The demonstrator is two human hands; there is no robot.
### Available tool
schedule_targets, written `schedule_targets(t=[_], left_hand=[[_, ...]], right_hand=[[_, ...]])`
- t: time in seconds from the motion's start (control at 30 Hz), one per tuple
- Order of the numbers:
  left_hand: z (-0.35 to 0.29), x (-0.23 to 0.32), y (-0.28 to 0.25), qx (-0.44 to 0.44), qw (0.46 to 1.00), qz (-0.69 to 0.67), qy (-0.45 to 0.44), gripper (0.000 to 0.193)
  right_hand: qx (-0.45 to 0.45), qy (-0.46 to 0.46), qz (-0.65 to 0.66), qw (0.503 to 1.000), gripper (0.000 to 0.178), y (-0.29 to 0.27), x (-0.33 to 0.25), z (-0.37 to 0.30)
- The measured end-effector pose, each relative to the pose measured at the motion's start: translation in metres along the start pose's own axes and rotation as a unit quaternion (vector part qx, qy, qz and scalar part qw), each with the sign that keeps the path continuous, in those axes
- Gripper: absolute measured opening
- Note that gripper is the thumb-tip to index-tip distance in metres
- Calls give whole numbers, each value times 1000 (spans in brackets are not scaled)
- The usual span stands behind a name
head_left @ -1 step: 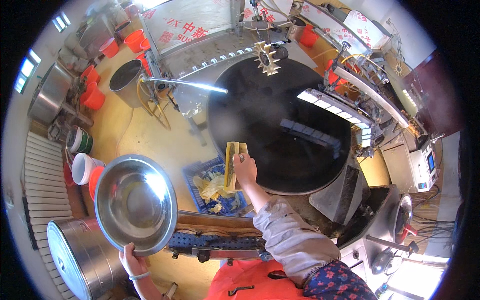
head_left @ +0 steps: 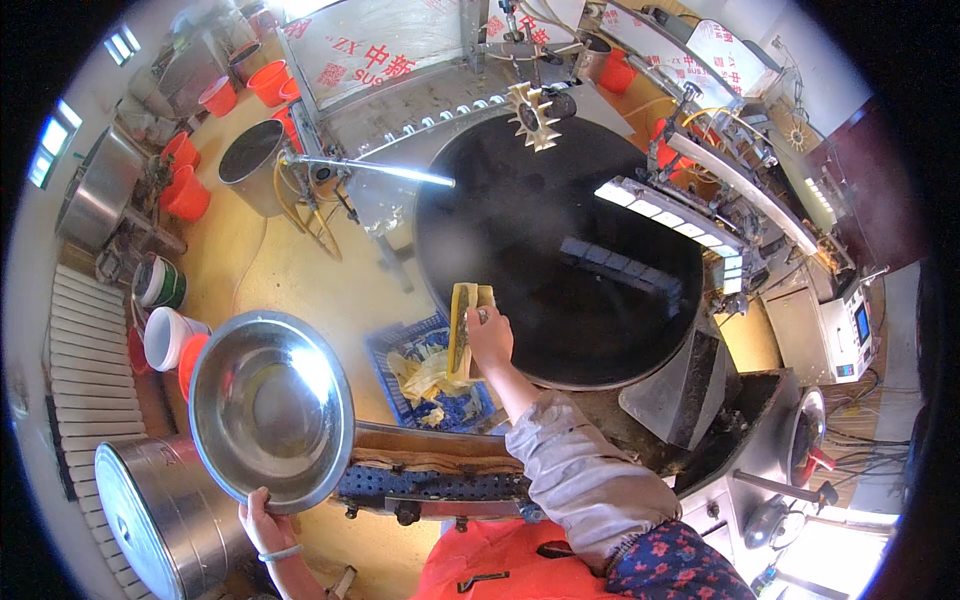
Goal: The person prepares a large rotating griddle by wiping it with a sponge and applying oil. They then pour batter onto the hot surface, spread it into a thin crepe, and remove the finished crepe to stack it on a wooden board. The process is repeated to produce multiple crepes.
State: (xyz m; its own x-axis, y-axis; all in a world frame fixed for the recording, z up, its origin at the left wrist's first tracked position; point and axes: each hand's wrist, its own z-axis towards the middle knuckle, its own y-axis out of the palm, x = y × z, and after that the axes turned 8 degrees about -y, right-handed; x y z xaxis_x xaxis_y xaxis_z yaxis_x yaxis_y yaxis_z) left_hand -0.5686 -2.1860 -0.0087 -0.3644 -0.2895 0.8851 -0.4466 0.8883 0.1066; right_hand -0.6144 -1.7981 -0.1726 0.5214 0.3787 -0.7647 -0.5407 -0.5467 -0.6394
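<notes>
My left hand (head_left: 268, 525) grips the lower rim of a wide, shiny metal basin (head_left: 270, 415), which is tilted so its inside faces up; only a dull sheen shows in it. My right hand (head_left: 490, 343) is closed around a yellow, block-shaped pad (head_left: 461, 335) with a darker face. It holds the pad upright at the near left edge of a large round black griddle plate (head_left: 540, 250). Below and left of the pad, a blue plastic basket (head_left: 395, 395) holds pale yellow scraps (head_left: 430, 375).
A metal trough with a perforated blue side (head_left: 430, 485) runs in front of me. A toothed wheel (head_left: 533, 117), a light bar (head_left: 680, 215) and a thin rod (head_left: 380, 168) overhang the griddle. A lidded steel drum (head_left: 170, 515) and red buckets (head_left: 186, 192) stand left.
</notes>
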Motion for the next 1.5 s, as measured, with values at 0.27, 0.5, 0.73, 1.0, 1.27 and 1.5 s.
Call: schedule_targets(t=[0.27, 0.5, 0.73, 1.0, 1.27, 1.5], left_hand=[[11, -4, -14, 24, 1000, 2, -13, 5], [12, -4, -10, 29, 999, 14, -15, 5], [13, -6, -7, 39, 999, 23, -19, 11], [12, -6, -8, -23, 995, 85, -35, 6], [-6, -5, 20, 17, 996, 81, 17, 15], [-25, 6, 65, 31, 994, 104, 14, 11]], right_hand=[[7, -11, 14, 1000, 37, 10, -5, 9], [3, 14, 33, 999, 39, 11, -13, 14], [-17, 25, 23, 999, 41, 10, -26, 23], [-24, 29, 59, 998, 40, 12, -38, 29], [-69, -5, 61, 996, 40, 41, -46, 52], [-185, 8, 325, 927, 31, -38, 1, 84]])
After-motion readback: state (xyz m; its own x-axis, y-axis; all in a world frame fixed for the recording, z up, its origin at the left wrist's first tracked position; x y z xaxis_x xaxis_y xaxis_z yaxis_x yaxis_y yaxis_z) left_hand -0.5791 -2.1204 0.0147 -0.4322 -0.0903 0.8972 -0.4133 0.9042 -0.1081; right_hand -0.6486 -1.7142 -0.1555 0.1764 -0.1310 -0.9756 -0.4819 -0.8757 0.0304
